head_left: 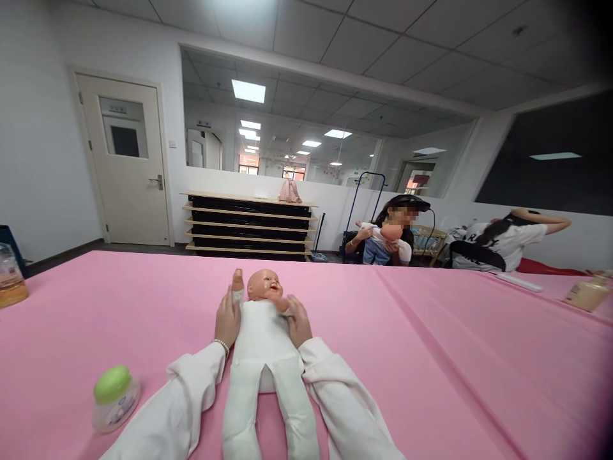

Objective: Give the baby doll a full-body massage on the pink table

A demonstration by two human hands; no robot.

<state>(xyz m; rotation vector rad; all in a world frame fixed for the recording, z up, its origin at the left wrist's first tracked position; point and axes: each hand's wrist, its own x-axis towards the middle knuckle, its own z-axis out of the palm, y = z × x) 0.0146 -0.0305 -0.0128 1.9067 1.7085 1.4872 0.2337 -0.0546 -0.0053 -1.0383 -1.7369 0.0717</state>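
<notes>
Doll lies on its back on the pink worktop, the left hand and right hand, set apart, each closed around one arm. Laying-out looks done; arm handling seems unfinished, while the nearby green-lidded jar stands capped.

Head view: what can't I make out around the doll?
Doll: feet cut off by the head view's bottom edge.
Right hand: finger placement lost to blur, head view.
Jar: label print too small, head view.
Amber bottle: cut off by the head view's left edge.
</notes>
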